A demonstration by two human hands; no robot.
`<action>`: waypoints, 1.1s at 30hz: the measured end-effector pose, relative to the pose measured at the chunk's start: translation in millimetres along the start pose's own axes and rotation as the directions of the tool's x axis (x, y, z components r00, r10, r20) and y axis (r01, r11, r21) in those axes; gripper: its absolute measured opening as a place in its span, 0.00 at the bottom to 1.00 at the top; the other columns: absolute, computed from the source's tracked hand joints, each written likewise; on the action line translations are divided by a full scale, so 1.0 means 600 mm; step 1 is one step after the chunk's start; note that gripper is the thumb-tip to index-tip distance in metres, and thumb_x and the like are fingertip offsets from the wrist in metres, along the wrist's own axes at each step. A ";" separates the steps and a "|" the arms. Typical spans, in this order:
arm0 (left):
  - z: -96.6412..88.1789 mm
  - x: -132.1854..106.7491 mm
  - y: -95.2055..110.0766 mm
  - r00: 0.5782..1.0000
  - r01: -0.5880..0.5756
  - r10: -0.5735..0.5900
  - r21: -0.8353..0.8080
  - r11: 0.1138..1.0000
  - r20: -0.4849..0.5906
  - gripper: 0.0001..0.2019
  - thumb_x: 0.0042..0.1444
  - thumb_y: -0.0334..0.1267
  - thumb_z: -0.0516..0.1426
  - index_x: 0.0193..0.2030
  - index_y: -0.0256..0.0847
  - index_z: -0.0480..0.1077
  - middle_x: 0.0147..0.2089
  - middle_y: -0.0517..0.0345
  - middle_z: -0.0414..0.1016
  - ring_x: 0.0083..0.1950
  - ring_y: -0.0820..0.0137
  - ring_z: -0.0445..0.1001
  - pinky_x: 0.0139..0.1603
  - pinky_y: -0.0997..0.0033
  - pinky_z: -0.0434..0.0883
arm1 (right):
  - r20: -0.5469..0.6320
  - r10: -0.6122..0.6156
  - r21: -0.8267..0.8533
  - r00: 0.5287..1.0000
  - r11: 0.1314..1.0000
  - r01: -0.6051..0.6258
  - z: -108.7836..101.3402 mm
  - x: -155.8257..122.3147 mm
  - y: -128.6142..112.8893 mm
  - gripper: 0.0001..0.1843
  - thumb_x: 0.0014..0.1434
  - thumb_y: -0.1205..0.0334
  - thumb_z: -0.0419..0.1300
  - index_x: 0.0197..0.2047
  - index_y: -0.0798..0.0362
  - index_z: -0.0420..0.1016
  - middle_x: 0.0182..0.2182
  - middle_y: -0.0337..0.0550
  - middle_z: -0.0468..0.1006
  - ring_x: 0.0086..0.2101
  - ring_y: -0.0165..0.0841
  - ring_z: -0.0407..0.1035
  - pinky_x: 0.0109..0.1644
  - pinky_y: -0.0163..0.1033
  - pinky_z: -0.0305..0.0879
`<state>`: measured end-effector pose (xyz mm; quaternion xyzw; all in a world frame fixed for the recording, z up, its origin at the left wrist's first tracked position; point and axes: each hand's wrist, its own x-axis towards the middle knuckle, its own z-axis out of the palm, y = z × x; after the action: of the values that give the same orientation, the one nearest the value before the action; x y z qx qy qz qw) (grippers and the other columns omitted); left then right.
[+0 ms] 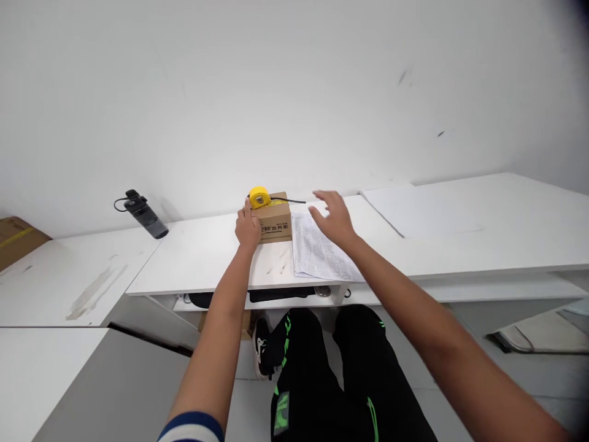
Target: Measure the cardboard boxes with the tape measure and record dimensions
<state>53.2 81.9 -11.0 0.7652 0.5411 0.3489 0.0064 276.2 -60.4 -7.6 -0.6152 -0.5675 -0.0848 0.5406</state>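
A small brown cardboard box (277, 226) with dark printed characters stands on the white desk against the wall. On its top sits a yellow tape measure (259, 197), its black wrist strap (289, 200) stretching out to the right past the box edge. My left hand (248, 228) wraps the box's left front corner, one finger reaching up to the tape measure's left side; its other fingers are partly hidden. Right of the strap's end, my right hand (335, 216) hovers with thumb and fingers apart, holding nothing. Beneath it lie printed paper sheets (317, 255).
A dark water bottle (146, 215) stands on the desk at the left. Another cardboard box (18, 240) is at the far left edge. A large white sheet (414, 212) lies at the right. Dark items (280, 294) fill the shelf below the desktop.
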 end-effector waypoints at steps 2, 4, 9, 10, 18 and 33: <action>-0.003 -0.008 -0.002 1.000 0.000 0.000 -0.023 1.000 -0.003 0.34 0.70 0.36 0.46 0.83 0.48 0.50 0.69 0.46 0.71 0.59 0.56 0.76 0.53 0.59 0.75 | 0.051 -0.039 0.105 0.998 0.994 0.034 0.054 0.072 -0.066 0.25 0.65 0.57 0.54 0.64 0.48 0.71 0.62 0.54 0.74 0.62 0.46 0.67 0.65 0.56 0.70; -0.005 -0.019 -0.008 1.000 -0.012 0.011 -0.058 0.998 -0.007 0.34 0.70 0.35 0.46 0.83 0.48 0.50 0.72 0.49 0.70 0.62 0.55 0.75 0.57 0.58 0.76 | 0.164 -0.048 0.163 0.985 0.986 0.021 0.113 0.121 -0.117 0.34 0.58 0.60 0.60 0.69 0.48 0.67 0.68 0.53 0.67 0.68 0.48 0.59 0.71 0.59 0.62; -0.005 -0.034 -0.023 0.998 -0.006 0.017 -0.186 0.983 0.058 0.32 0.71 0.35 0.46 0.81 0.47 0.53 0.80 0.57 0.61 0.70 0.59 0.72 0.63 0.61 0.75 | 0.337 0.209 0.222 0.918 0.930 -0.293 0.213 0.116 -0.146 0.34 0.52 0.56 0.65 0.62 0.50 0.68 0.62 0.56 0.71 0.60 0.50 0.67 0.65 0.58 0.67; -0.004 -0.033 -0.023 0.997 0.001 0.015 -0.204 0.979 0.073 0.32 0.71 0.35 0.46 0.80 0.47 0.55 0.80 0.58 0.60 0.72 0.60 0.71 0.63 0.62 0.75 | 0.307 0.235 0.239 0.922 0.919 -0.314 0.220 0.105 -0.140 0.30 0.53 0.54 0.64 0.59 0.50 0.68 0.58 0.54 0.73 0.56 0.47 0.69 0.62 0.56 0.69; -0.006 -0.029 -0.013 0.993 -0.027 0.042 -0.136 0.990 0.110 0.28 0.74 0.37 0.43 0.78 0.45 0.62 0.82 0.57 0.57 0.77 0.63 0.64 0.66 0.63 0.75 | 0.199 0.451 0.192 0.870 0.852 -0.486 0.231 0.114 -0.124 0.29 0.57 0.47 0.66 0.56 0.50 0.65 0.54 0.52 0.78 0.51 0.43 0.72 0.53 0.45 0.70; -0.042 -0.111 0.054 0.980 -0.068 0.036 0.161 0.985 0.196 0.31 0.75 0.49 0.44 0.78 0.38 0.58 0.81 0.40 0.55 0.64 0.51 0.77 0.51 0.58 0.78 | 0.268 0.329 -0.108 0.906 0.944 -0.311 0.249 0.139 -0.089 0.39 0.66 0.54 0.60 0.74 0.59 0.51 0.64 0.69 0.69 0.59 0.53 0.72 0.62 0.56 0.68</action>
<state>55.0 4.0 -14.5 0.8071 0.5449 0.2269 -0.0145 186.4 92.0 22.7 -0.7224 -0.5272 0.0757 0.4410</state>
